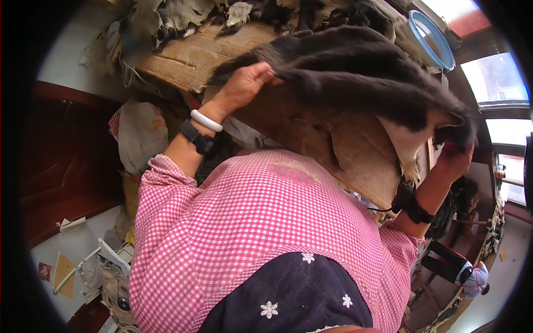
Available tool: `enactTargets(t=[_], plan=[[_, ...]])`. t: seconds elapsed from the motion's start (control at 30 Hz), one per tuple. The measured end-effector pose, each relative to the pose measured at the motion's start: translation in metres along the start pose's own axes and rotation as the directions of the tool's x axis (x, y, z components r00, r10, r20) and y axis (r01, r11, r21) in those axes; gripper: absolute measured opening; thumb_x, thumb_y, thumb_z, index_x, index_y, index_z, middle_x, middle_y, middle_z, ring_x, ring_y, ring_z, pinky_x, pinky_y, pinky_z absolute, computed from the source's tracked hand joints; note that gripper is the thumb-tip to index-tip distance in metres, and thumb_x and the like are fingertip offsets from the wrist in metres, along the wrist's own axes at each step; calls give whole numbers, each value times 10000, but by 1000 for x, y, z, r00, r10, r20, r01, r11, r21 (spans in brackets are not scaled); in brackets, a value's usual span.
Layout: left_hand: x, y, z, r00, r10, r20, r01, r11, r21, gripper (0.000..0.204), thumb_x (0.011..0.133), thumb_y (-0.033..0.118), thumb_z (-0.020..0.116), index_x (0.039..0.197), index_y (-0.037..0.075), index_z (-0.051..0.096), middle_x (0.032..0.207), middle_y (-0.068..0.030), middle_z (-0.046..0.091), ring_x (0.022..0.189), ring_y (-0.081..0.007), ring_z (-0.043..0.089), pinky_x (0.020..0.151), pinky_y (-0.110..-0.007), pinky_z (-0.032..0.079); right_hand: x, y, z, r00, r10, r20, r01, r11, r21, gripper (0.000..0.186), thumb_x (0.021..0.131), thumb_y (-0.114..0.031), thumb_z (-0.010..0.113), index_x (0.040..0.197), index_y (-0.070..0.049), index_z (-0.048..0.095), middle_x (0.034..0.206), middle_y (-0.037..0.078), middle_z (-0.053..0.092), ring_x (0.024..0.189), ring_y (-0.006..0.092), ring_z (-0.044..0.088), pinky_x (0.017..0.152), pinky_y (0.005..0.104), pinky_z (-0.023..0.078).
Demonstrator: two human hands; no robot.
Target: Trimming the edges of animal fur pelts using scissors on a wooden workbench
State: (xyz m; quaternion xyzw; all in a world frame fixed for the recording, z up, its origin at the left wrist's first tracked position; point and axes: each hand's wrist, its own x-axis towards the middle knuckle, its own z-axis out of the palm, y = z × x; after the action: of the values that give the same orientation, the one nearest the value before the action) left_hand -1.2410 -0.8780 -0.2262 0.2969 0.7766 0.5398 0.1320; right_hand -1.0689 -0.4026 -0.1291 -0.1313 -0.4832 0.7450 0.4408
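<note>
A dark brown-black fur pelt (355, 61) is stretched out above a wooden work board, its fur side up and sagging in folds. My left hand (247, 86) pinches the near edge of it toward the left. At the far right end, my right hand (456, 160) is closed on the pelt's edge, its fingers partly hidden by the fur. Next to that hand a pale skin side (408, 139) hangs down. Under the pelt, tan hide-like material (355, 150) covers the near part of the board.
The bare wooden board (194, 58) shows at the left. Several scraps of fur and hide (239, 14) are heaped along its far side. A blue-rimmed basin (430, 40) stands at the far right by the windows. A pale sack (141, 133) is left of my arm. Another person (472, 277) is at lower right.
</note>
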Motion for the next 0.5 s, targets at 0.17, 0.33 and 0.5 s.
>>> enactTargets(t=[0.17, 0.33, 0.5], plan=[[-7, 21, 37, 957, 11, 291, -4, 1000, -23, 218, 927, 211, 579, 1017, 13, 591, 964, -52, 638, 907, -121, 565, 845, -265, 443, 57, -15, -28, 992, 37, 124, -70, 959, 274, 387, 889, -206, 474, 1151, 67, 554, 1166, 181, 595, 1069, 306, 589, 940, 453, 487], [-9, 1, 39, 966, 34, 257, -31, 999, -17, 456, 872, 181, 655, 1264, 57, 457, 1171, -94, 560, 985, -149, 553, 879, -305, 466, 59, 7, 45, 908, -302, 292, 404, 817, -412, 323, 813, -67, 537, 1104, 61, 598, 1107, 173, 624, 983, 293, 621, 898, 399, 504], [-9, -3, 35, 981, -47, 189, 78, 984, -162, 661, 850, 235, 690, 1387, 87, 332, 1258, -128, 485, 1011, -184, 555, 869, -322, 480, -66, 63, 193, 445, -157, 882, 776, 560, -292, 387, 866, -98, 550, 1247, -36, 538, 1190, 148, 589, 1070, 285, 579, 921, 387, 456]])
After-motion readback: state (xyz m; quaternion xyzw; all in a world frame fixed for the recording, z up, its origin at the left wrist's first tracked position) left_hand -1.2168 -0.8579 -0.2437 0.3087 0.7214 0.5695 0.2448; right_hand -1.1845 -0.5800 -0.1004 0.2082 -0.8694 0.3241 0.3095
